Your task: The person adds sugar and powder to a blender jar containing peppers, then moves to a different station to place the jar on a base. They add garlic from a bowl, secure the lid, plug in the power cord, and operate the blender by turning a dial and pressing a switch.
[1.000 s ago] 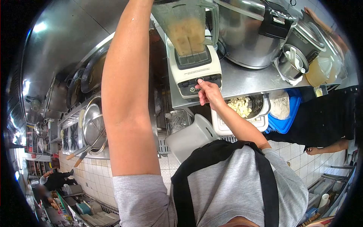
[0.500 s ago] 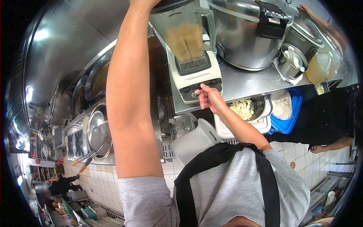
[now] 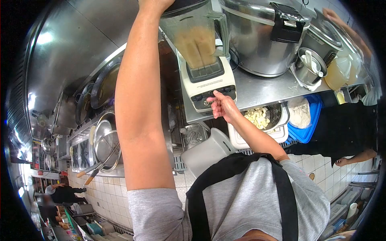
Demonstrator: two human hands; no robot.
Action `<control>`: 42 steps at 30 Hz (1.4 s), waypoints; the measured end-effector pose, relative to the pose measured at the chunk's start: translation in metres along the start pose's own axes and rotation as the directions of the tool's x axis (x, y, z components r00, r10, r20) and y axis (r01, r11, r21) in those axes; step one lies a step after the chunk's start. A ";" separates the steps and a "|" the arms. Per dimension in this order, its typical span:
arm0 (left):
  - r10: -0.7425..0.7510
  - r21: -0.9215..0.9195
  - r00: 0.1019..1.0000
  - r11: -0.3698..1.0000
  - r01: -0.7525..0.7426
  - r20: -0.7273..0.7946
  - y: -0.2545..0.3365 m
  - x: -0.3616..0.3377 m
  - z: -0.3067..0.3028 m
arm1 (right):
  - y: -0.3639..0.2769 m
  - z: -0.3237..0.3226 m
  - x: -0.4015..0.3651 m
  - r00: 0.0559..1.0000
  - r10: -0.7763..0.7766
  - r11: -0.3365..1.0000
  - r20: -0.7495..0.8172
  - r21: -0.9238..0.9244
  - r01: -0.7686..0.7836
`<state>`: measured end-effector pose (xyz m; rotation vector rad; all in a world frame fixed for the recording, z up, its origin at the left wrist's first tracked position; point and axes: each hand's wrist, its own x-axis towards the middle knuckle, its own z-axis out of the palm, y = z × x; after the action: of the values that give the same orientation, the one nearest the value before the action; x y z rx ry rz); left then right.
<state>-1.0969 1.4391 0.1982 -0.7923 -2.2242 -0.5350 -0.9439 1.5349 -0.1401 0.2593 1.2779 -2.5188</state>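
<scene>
We judge the blending to be well along. At the left, our left arm reaches up and our left hand meets the top of the blender jar at its dark lid. Only the heel of that hand shows before the frame cuts it off, so we cannot tell how its grip is set, whether flat on the lid or curled round the rim.

The jar sits on the blender base, which stands at the near left edge of the steel table. A tan mash fills the lower half of the jar. It looks even, with no whole pieces showing, so we take the loading and closing as done. We cannot tell from the pictures whether the motor runs at this moment. What seems left is to finish at the controls and lift the jar off.

Further right, our right hand is at the dark control strip on the front of the base. Its grip is loose and narrow: the fingers curl in, one fingertip touches the strip, and the hand holds nothing. Just right of that hand, below the table's edge, a bowl of pale chopped pieces rests in a white tub, apart from the jar.
</scene>
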 end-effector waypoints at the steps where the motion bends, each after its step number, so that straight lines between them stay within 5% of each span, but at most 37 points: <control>1: 0.000 0.000 1.000 1.000 0.000 0.000 0.000 0.000 0.000 | -0.001 0.000 0.000 1.000 -0.001 1.000 -0.003 -0.014 0.001; 42: 0.085 0.081 0.995 0.993 -0.081 -0.043 -0.002 -0.006 0.002 | -0.002 0.003 0.000 0.998 -0.016 0.994 -0.054 -0.108 0.011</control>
<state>-1.0961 1.4363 0.1914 -0.8189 -2.1456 -0.4187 -0.9448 1.5331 -0.1371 0.2974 1.4356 -2.4598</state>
